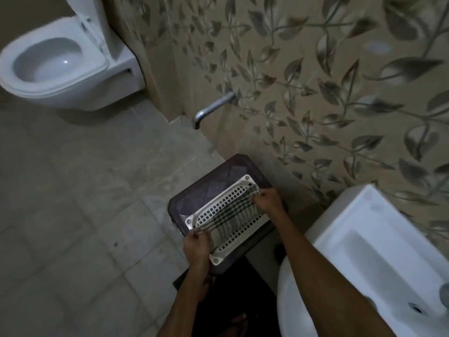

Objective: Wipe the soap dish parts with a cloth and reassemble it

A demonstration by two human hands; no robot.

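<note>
A dark stool [213,176] is standing directly beneath the grip, on the tiled floor [73,215]. A white washbasin [364,251] is sitting just right of it. A metal spout [211,110] is jutting from the leaf-patterned wall [315,81] beyond. A white toilet [60,62] is standing far off, up left.

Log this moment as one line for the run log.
left hand grips cloth | right hand grips cloth | cloth stretched over white tray | tray on dark stool

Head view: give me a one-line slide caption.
Both hands, left hand and right hand, stretch a checked cloth across a white perforated tray on a dark stool.
</note>
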